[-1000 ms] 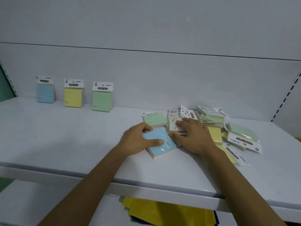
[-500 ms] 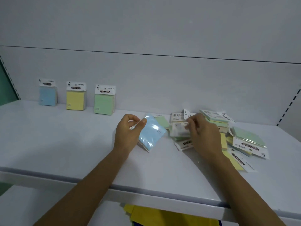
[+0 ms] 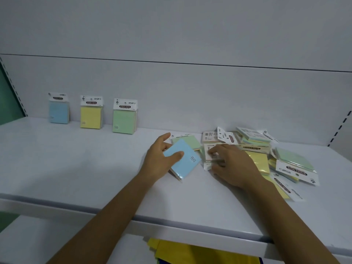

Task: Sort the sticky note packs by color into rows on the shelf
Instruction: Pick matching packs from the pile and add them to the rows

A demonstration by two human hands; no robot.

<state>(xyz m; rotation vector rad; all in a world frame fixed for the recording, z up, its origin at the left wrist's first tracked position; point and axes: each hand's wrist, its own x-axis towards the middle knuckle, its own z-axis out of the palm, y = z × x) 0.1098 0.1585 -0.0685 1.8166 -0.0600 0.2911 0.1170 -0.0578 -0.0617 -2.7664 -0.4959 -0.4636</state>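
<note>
Where the blue pack [image 3: 183,159] lay flat a second ago, the left hand [image 3: 158,159] now grips it tilted up mid-way along the shelf [image 3: 76,168], likely bound for the back-left corner's blue row [image 3: 59,113]; the right hand [image 3: 234,166] seemingly pinches a pile pack [image 3: 208,149].

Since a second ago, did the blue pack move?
Yes. The left hand has tipped the blue pack up and slightly left, toward the standing green pack.

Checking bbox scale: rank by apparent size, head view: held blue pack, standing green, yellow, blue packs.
held blue pack
standing green pack
standing yellow pack
standing blue pack
The standing three differ slightly, probably only by distance.
</note>
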